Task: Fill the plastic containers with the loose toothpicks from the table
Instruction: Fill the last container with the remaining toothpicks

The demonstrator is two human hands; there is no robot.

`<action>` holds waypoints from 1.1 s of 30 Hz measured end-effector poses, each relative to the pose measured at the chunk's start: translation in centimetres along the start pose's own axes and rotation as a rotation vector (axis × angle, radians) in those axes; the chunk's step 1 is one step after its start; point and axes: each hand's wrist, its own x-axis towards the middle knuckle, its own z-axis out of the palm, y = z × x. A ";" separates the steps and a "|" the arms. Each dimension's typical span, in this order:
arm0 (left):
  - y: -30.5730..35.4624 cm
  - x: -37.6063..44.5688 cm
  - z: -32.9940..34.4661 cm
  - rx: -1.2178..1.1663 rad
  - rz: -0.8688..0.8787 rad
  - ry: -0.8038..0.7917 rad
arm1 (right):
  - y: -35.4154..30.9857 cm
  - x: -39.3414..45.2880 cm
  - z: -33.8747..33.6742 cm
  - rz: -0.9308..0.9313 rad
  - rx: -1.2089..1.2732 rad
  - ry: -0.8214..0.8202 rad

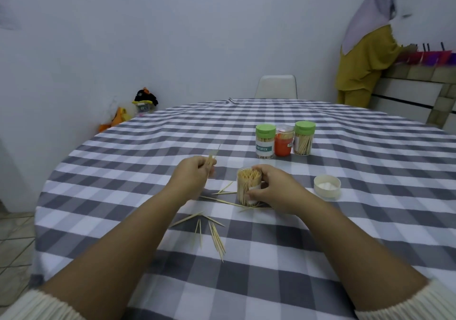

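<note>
An open clear plastic container (pixel 246 184) packed with upright toothpicks stands on the checked tablecloth (pixel 246 282). My right hand (pixel 276 189) grips its right side. My left hand (pixel 192 176), to the left of the container, pinches a small bunch of toothpicks (pixel 211 158) that point upward. Several loose toothpicks (pixel 217 238) lie scattered on the cloth in front of and beside the container. Its white lid (pixel 327 187) rests upside down to the right.
Three closed toothpick containers stand behind: a green-lidded one (pixel 265 142), an orange-labelled one (pixel 283 140), another green-lidded one (pixel 304 138). A white chair (pixel 276 86) sits at the far table edge. A person in yellow (pixel 365 53) stands at a counter at right.
</note>
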 end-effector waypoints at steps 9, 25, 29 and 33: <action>3.8 0.0 0.7 -0.682 -0.005 0.048 | 0.3 0.2 0.0 -0.012 0.007 0.010; 3.7 -2.2 4.9 -0.350 0.052 -0.019 | 0.4 0.3 0.1 -0.046 0.034 0.012; 3.4 -2.3 5.2 -0.246 0.065 0.011 | 0.4 0.3 0.1 -0.045 0.026 0.012; 3.5 -2.4 4.7 -0.308 -0.028 -0.060 | 0.3 0.3 0.1 -0.051 0.023 0.011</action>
